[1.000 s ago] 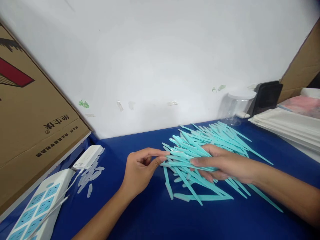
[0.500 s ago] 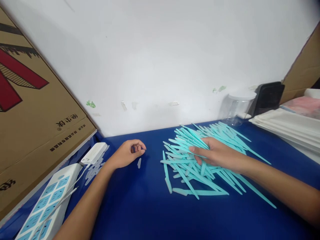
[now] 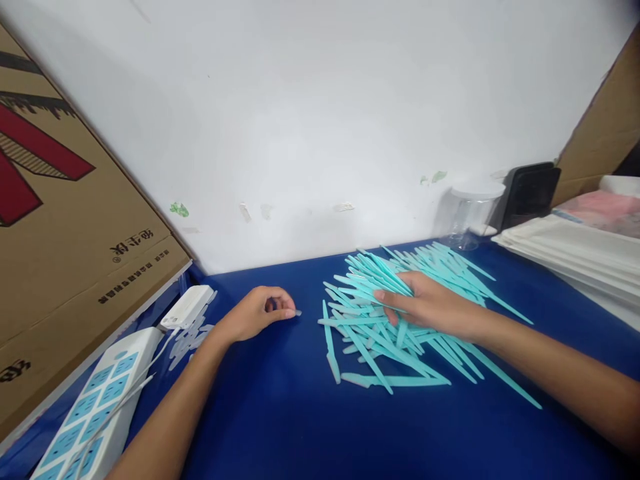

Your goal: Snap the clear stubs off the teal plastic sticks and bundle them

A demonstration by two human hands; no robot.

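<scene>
My left hand (image 3: 267,312) pinches a small translucent blade cap (image 3: 299,313) between thumb and fingertips, just above the blue tabletop. Its tip pokes out to the right of the fingers. In my right hand (image 3: 425,303) is a fanned bunch of turquoise eyebrow razors (image 3: 373,275), their capped or pale ends pointing up and left. The thumb presses across the handles. Beneath and around that hand spreads a loose pile of more turquoise razors (image 3: 400,360), lying crisscross on the table.
Several loose clear caps (image 3: 187,347) lie at left by a white adapter (image 3: 187,307) and a power strip (image 3: 100,407) with a cable. A cardboard box (image 3: 75,233) borders the left. A clear jar (image 3: 470,213) and stacked white trays (image 3: 575,250) stand at right.
My left hand has picked the small clear cap up from the table and now holds it. My right hand keeps its bunch of razors nearly in place; the view has shifted slightly.
</scene>
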